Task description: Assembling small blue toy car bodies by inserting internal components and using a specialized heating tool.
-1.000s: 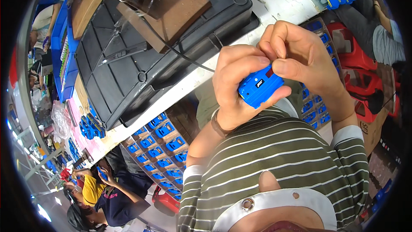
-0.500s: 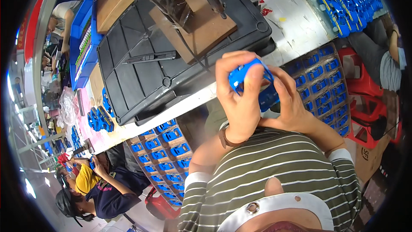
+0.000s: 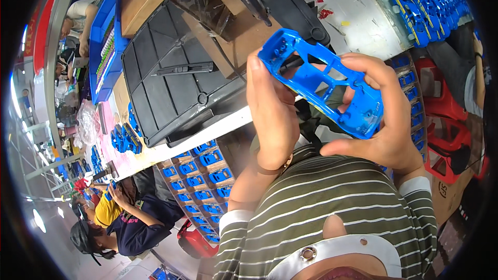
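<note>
Item: one blue car shell [image 3: 310,77], hollow side facing us, window openings showing through; carried in the air at the near edge of the worktop [image 3: 358,13], slanting down to the right.

Left hand [image 3: 274,119]: set at the shell's left end, thumb along its edge; fingers partly hidden behind, so we cannot tell how closed this grip is.

Right hand [image 3: 391,111]: grip clasping the shell's right end between curled fingers and palm, thumb stretched apart below.

On the worktop, we list: one black lid [image 3: 171,96], ribbed, reaching the near edge; on it, a black cutter [image 3: 185,69] and a brown board [image 3: 255,33]; red scraps [image 3: 326,14] beyond the lid's right corner; stacked shells [image 3: 423,13] toward the right end; a smaller cluster [image 3: 126,137] near the lid's left corner.

Below the near edge: trayed shells [image 3: 212,158]; red stools [image 3: 441,98], right.

Left of us: one seated co-worker [image 3: 140,228], dark top.
</note>
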Action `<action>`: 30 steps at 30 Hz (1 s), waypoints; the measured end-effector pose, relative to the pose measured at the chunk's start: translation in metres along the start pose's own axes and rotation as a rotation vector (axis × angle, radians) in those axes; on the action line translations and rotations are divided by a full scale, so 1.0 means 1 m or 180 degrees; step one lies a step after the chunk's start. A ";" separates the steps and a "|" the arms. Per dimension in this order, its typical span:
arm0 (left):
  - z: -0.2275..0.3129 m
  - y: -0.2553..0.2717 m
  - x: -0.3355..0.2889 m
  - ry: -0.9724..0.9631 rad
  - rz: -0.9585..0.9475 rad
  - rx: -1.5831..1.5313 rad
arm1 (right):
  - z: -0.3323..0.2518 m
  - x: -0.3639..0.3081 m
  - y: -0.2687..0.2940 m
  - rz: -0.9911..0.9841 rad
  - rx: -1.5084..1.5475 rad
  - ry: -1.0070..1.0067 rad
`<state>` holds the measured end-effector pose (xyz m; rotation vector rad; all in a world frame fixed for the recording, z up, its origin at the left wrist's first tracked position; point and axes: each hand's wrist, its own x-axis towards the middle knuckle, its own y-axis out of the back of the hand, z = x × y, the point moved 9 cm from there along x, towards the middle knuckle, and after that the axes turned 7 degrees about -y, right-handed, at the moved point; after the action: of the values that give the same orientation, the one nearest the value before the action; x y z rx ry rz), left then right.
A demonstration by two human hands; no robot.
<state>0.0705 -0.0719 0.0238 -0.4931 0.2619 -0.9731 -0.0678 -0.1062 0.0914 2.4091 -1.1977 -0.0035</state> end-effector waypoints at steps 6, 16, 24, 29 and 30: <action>-0.002 0.005 0.008 0.0406 0.0251 -0.0344 | -0.023 0.021 0.004 0.0117 -0.0524 0.0413; 0.009 0.011 0.010 0.0544 0.0290 -0.0350 | -0.045 0.038 0.003 0.0003 -0.0775 0.0735; 0.006 0.009 0.015 0.0572 0.0347 -0.0763 | -0.039 0.041 0.006 0.0053 -0.0463 0.0711; 0.011 0.008 0.015 0.0523 0.0419 -0.0766 | -0.040 0.044 0.006 -0.0094 -0.0471 0.0776; 0.011 0.009 0.015 0.0506 0.0410 -0.0785 | -0.042 0.045 0.005 -0.0146 -0.0479 0.0810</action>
<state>0.0898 -0.0775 0.0292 -0.6166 0.5548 -0.8589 -0.0351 -0.1269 0.1400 2.2271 -0.9899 0.1865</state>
